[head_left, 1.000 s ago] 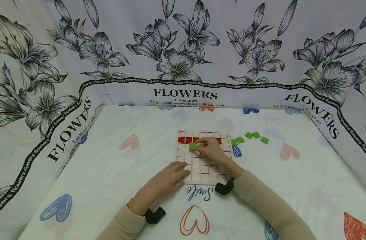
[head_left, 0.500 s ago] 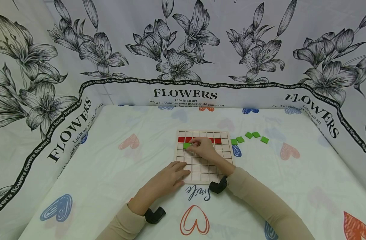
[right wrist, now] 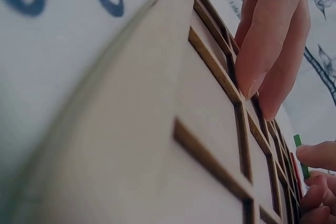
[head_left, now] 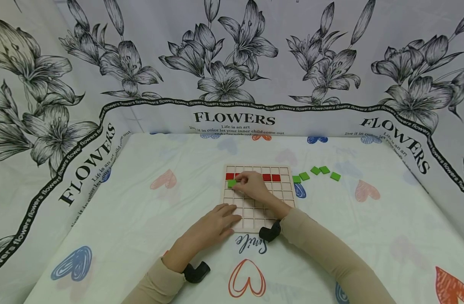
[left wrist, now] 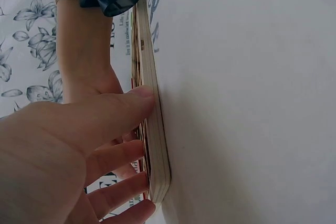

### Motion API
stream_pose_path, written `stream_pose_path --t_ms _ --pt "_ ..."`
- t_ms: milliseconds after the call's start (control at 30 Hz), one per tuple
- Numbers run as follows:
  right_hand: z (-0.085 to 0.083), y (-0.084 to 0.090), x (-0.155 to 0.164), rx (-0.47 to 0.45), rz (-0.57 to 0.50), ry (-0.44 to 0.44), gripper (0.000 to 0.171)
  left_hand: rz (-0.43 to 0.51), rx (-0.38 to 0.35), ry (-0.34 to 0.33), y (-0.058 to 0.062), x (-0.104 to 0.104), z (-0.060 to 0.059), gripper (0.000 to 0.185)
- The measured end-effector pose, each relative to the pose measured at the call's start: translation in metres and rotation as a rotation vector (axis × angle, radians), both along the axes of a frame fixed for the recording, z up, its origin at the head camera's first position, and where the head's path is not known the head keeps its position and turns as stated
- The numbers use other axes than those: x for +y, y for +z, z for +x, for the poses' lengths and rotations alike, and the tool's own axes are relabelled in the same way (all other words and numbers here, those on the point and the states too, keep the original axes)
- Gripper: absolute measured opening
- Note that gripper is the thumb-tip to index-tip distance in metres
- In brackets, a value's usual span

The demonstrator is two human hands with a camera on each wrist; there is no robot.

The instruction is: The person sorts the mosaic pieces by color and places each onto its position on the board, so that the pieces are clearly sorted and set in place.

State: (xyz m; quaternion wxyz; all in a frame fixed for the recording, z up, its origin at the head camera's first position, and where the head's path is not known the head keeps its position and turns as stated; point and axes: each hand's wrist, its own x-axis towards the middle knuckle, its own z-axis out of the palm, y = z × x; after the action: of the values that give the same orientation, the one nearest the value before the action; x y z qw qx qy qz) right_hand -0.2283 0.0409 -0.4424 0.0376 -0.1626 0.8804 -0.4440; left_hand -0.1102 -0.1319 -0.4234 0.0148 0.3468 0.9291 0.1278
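Green tile [head_left: 232,183]: in the head view the right hand [head_left: 255,187] pinches it at the fingertips over the far left cell of the wooden grid board [head_left: 255,215], just below the row of red tiles [head_left: 271,177]. The left hand [head_left: 213,226] lies flat, fingers extended, on the board's near left corner. Five loose green tiles [head_left: 315,173] lie right of the board.

Left wrist view: straight fingers [left wrist: 113,124] press the board edge [left wrist: 155,129].

Right wrist view: fingertips [right wrist: 315,156] grip the tile's edge [right wrist: 300,155].

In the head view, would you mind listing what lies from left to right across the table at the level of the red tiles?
Green tile pinched by the right hand → red tiles → loose green tiles.
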Motion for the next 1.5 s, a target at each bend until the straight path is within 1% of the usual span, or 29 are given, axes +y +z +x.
stream_pose_path --t_ms 200,367,733,1067,1267,1500 --pt "-0.002 -0.001 -0.004 0.007 0.051 -0.026 0.026 0.0 -0.006 0.002 0.0 0.0 0.0 0.035" --pt "-0.001 0.001 -0.008 0.008 0.096 -0.053 0.025 0.0 -0.011 0.004 0.0 0.0 0.0 0.034" --pt "0.002 0.002 -0.014 -0.002 0.128 -0.087 0.023 -0.003 0.0 -0.004 0.0 0.0 0.0 0.035" --pt "0.002 0.004 -0.014 -0.03 0.119 -0.094 0.022 0.004 -0.007 0.001 -0.002 -0.001 -0.001 0.034" --pt "0.003 0.005 -0.012 -0.031 0.108 -0.091 0.024 0.003 -0.007 0.007 -0.002 -0.001 0.0 0.034" --pt "0.006 0.006 -0.006 -0.021 0.054 -0.064 0.023 0.003 -0.004 0.009 -0.001 0.0 0.0 0.034"
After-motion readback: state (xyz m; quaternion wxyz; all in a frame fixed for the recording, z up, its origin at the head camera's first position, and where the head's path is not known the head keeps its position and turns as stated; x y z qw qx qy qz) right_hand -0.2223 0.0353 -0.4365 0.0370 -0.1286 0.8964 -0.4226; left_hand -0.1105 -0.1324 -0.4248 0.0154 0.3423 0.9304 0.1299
